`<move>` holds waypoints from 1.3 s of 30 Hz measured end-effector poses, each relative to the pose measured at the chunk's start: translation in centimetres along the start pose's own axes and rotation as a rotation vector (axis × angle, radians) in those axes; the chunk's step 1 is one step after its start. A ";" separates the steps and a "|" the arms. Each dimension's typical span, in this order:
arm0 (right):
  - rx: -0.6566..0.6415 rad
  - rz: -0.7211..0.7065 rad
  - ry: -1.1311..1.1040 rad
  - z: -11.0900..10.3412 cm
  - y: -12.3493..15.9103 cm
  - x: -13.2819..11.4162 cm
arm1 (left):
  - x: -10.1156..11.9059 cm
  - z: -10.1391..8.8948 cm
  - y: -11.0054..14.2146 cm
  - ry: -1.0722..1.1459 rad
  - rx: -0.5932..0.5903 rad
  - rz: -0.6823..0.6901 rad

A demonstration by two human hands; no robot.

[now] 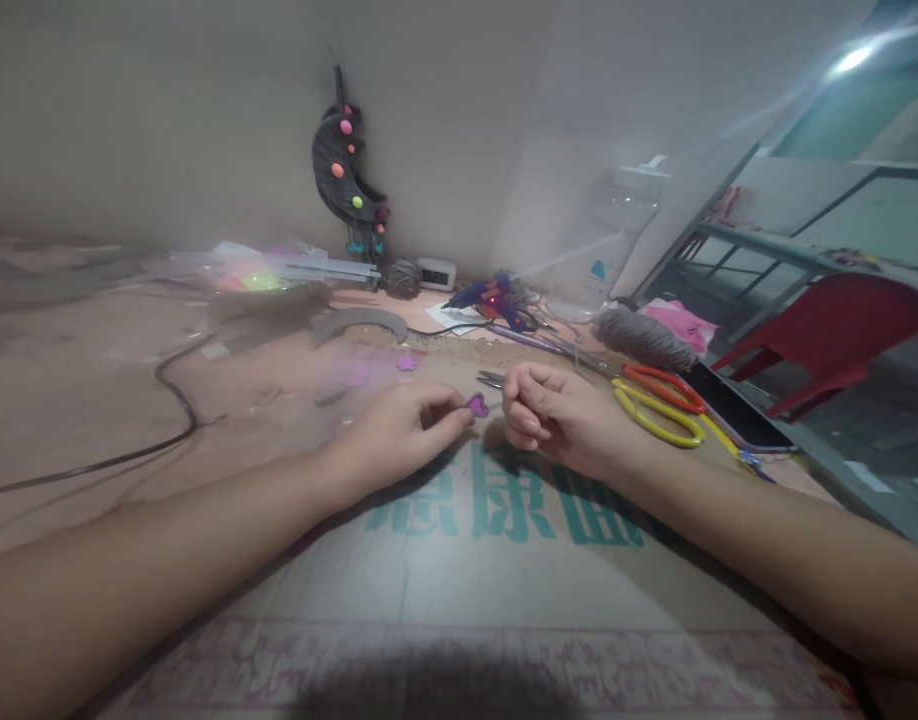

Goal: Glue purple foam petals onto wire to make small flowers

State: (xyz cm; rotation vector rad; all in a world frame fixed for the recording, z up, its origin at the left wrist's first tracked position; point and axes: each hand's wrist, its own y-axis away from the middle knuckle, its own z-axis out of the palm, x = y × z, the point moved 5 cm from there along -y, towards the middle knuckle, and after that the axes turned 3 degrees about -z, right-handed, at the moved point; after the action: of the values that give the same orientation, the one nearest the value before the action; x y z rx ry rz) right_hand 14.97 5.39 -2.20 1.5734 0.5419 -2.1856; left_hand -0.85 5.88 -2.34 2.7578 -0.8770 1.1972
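Surface: cardboard-like, printed with green characters, below a pale wall.
Left hand: thumb and forefinger pinch a small purple piece, heart-like and dark-edged, between the two hands.
Right hand: fingers curled toward the thumb; whether something thin is gripped cannot be told.
Metal tip: just beside the right hand's knuckles.
Loose cutouts: purple flower and blurred purple scrap, lying beyond the left hand.
Progress: the pinched piece looks shaped and edged; no dark edging can be made out on the loose two, and how much remains is unclear.
By the right wrist: yellow handle, orange handle, then phone.
Farther back: curved grey strip, glue gun, grey yarn.
On the wall: dark crescent with coloured balls, seemingly complete.
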 end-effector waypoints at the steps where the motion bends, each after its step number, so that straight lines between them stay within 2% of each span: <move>1: 0.006 -0.005 0.006 0.0 -0.1 0.0 | 0.0 0.0 0.0 0.001 -0.004 -0.001; 9: 0.154 -0.139 0.083 -0.9 -0.5 -1.2 | 0.5 -0.2 0.0 -0.002 -0.005 0.021; 16: 0.091 -0.165 0.082 -0.8 -0.5 -1.0 | 0.7 -0.4 0.0 -0.027 0.005 0.011; 33: 0.072 -0.128 0.004 0.1 -0.1 -1.3 | 0.4 -0.2 0.0 -0.007 -0.003 0.019; 39: 0.007 -0.050 -0.011 -0.1 -0.2 -1.1 | 0.3 -0.1 0.0 -0.015 -0.001 0.024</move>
State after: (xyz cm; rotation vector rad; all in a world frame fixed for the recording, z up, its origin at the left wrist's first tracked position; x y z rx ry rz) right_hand 15.23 5.74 -1.17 1.5662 0.5769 -2.2339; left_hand -0.74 5.81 -2.10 2.7668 -0.9140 1.1811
